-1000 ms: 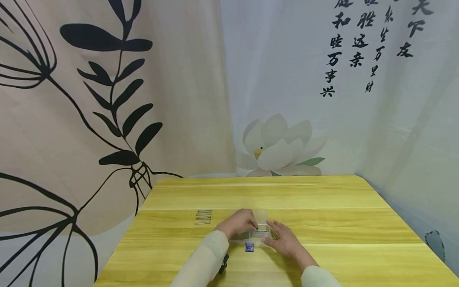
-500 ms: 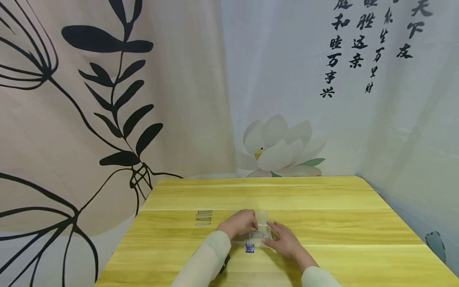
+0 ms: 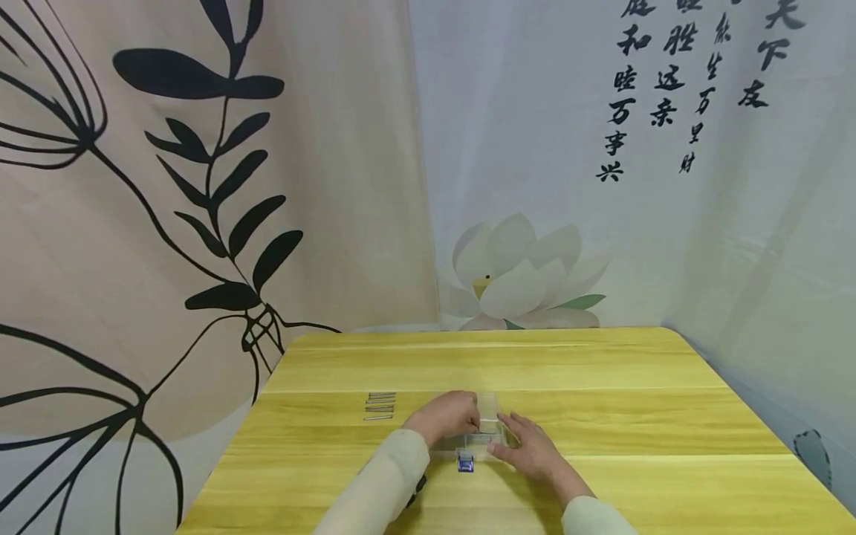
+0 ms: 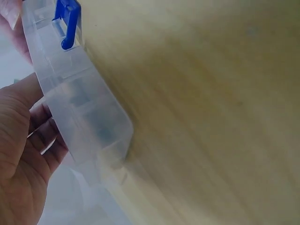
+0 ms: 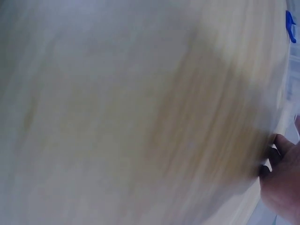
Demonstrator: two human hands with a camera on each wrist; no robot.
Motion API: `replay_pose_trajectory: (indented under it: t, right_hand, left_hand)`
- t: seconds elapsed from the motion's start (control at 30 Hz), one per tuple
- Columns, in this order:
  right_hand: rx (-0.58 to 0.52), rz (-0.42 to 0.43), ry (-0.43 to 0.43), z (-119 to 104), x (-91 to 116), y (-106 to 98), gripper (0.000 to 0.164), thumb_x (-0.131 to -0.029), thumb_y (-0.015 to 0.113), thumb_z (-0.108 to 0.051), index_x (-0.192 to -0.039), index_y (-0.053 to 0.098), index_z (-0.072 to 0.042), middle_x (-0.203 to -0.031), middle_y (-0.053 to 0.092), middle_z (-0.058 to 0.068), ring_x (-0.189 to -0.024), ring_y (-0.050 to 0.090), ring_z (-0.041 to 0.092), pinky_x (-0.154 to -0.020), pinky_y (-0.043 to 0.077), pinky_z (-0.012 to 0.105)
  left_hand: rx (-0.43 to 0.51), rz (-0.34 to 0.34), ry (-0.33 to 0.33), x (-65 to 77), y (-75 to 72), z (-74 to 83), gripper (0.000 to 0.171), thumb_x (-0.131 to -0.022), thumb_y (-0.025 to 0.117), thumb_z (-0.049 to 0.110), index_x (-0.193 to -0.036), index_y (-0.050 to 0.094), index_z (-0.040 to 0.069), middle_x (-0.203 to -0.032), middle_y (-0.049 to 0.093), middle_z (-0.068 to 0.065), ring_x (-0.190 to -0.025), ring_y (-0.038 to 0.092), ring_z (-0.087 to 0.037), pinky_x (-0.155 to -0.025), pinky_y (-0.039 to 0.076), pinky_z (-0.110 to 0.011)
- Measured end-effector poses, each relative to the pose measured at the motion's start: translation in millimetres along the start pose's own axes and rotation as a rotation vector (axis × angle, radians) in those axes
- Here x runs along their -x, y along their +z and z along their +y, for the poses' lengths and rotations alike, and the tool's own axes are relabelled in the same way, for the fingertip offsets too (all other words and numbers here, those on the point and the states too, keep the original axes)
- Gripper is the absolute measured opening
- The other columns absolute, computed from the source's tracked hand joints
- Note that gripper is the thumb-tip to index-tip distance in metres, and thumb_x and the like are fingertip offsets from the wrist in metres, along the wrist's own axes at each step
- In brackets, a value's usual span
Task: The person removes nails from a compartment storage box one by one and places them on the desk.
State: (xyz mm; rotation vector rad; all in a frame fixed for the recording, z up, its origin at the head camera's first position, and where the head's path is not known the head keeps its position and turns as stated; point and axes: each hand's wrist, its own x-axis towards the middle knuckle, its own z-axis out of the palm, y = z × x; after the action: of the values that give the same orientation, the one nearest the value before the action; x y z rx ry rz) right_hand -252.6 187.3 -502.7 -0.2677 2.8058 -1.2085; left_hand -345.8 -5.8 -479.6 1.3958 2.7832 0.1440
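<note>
A clear plastic compartment box (image 3: pixel 483 440) sits on the table with its lid (image 3: pixel 489 406) folded back and a blue latch (image 3: pixel 465 464) at the front. My left hand (image 3: pixel 444 414) bends down over the box, fingertips inside a compartment. In the left wrist view the box wall (image 4: pixel 89 108) covers the fingertips of this hand (image 4: pixel 18 159), and I cannot tell whether they pinch anything. My right hand (image 3: pixel 531 449) holds the box's right end, thumb at the front and fingers round the side. The right wrist view shows its bent fingers (image 5: pixel 281 143) close by the box.
Several thin metal nails (image 3: pixel 378 417) lie in a neat column on the wooden table (image 3: pixel 602 394), left of the box. A black band (image 3: pixel 417 490) shows by the left sleeve. Behind the table hang printed cloths (image 3: pixel 354 186).
The left hand's fingertips have dipped slightly within the box. The right hand, the box and the nails keep their places.
</note>
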Motion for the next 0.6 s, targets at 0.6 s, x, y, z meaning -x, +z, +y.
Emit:
replay_pose_trajectory:
  t: [0.6]
  right_hand:
    - [-0.009, -0.009, 0.037, -1.5, 0.6, -0.4, 0.07, -0.092, 0.069, -0.041, -0.148, 0.045, -0.007, -0.154, 0.031, 0.027, -0.139, 0.023, 0.055, -0.103, 0.019, 0.074]
  left_hand:
    - [0.053, 0.001, -0.052, 10.2, 0.9, -5.1, 0.006, -0.089, 0.076, 0.021, -0.091, 0.081, 0.021, -0.089, 0.057, 0.011, -0.077, 0.051, -0.001, -0.07, 0.045, -0.016]
